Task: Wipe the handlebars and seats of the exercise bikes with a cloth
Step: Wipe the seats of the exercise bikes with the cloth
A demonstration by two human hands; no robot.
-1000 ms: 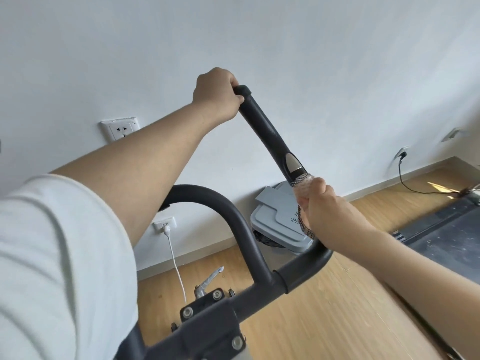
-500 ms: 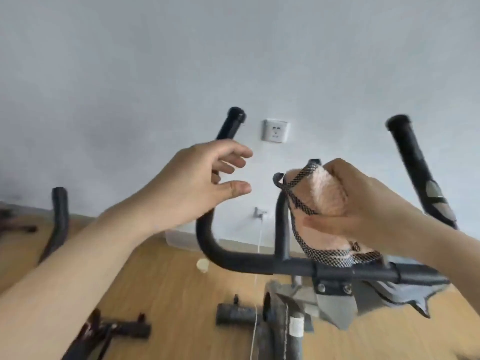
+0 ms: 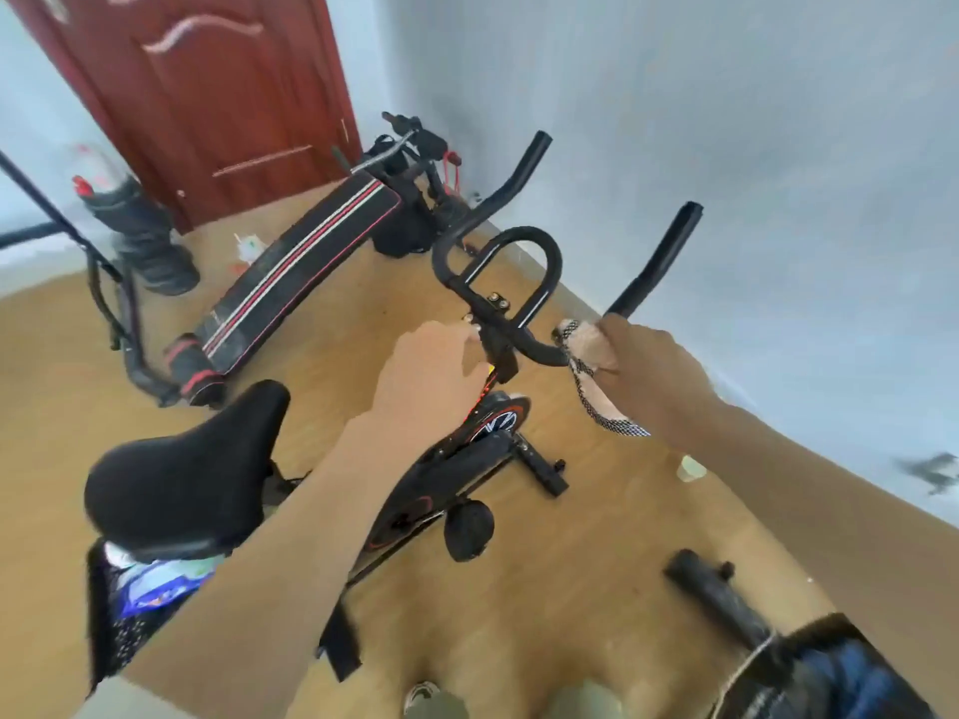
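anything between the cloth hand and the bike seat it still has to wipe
Yes. The right hand holds the cloth against the handlebar, and the seat is lower left. The left hand and its forearm cross the space between them, so the cloth would have to go around that arm.

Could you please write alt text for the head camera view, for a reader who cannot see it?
A person's right hand presses a pink cloth against the black handlebars of an exercise bike, while the left hand reaches toward the handlebar stem. The black seat sits lower left, above a wooden floor, with a red door behind.
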